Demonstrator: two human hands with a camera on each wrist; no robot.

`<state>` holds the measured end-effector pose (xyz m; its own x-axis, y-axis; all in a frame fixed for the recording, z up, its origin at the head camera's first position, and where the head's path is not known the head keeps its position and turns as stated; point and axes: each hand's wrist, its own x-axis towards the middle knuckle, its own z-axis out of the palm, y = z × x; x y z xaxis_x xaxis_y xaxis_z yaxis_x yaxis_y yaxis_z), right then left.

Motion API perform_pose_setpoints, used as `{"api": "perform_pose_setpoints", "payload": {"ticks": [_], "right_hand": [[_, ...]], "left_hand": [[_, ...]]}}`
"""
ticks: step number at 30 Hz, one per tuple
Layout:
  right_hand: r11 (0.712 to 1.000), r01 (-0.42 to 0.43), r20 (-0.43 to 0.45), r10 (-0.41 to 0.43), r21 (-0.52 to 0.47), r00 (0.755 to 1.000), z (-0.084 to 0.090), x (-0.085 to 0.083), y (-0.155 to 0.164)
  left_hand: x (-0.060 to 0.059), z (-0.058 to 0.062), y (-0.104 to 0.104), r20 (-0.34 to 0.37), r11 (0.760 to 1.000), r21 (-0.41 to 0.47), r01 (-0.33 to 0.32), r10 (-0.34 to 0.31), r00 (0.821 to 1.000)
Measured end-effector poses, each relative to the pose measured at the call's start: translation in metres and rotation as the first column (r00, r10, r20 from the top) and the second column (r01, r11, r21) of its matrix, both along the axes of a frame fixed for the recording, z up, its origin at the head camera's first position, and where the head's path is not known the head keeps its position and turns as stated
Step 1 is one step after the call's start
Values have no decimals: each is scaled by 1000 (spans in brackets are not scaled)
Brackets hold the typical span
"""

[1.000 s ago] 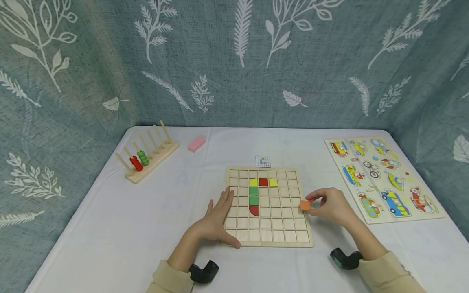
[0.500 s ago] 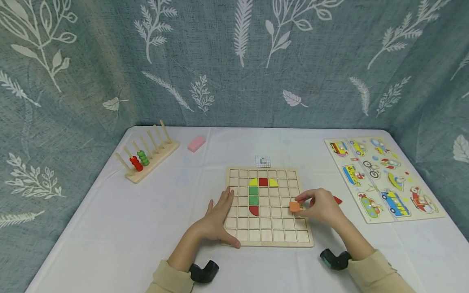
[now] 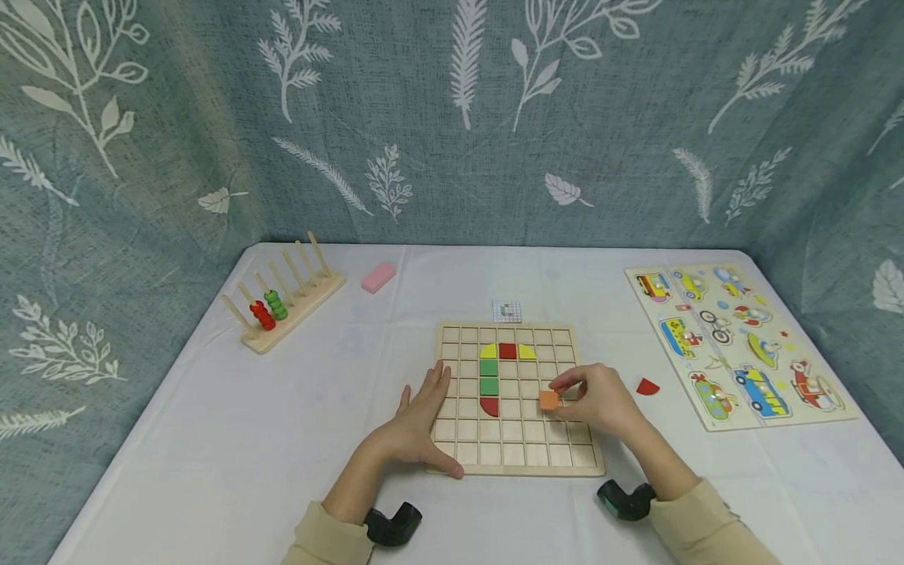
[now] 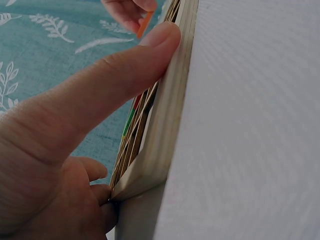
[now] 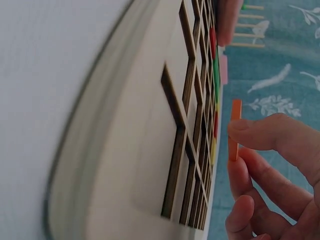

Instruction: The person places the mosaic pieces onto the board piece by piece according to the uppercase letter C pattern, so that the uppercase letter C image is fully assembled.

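Observation:
An orange square tile (image 3: 548,400) is pinched between the thumb and fingers of my right hand (image 3: 596,399), above the right part of the wooden grid board (image 3: 523,471). In the right wrist view the tile (image 5: 234,131) shows edge-on, apart from the board. My left hand (image 3: 418,428) rests at the board's left side, fingers extended along it and the thumb (image 4: 150,45) on the front rim. Set in the grid are two yellow quarter pieces (image 3: 489,351), a red square (image 3: 508,351), two green squares (image 3: 489,386) and a red quarter piece (image 3: 490,406).
A loose red quarter piece (image 3: 647,387) lies right of the board. Behind the board is a small pattern card (image 3: 506,311). A bead peg rack (image 3: 297,314) and pink block (image 3: 378,278) stand back left; a picture puzzle board (image 3: 741,345) lies at right.
My right hand has moved left over the board with the orange tile, and the loose red piece behind it has come into view. My left hand has stayed in place.

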<state>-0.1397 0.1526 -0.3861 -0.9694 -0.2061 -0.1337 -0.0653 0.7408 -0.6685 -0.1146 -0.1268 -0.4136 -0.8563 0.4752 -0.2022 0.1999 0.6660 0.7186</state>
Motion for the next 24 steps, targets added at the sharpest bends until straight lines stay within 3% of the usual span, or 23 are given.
{"api": "perform_pose_setpoints", "payload": {"ticks": [24], "right_hand": [[1000,12,30,-12,2,999,-6,-2,-31]], "left_hand": [[-1,-2,1,-5,1000,7,-7,7,1000]]}}
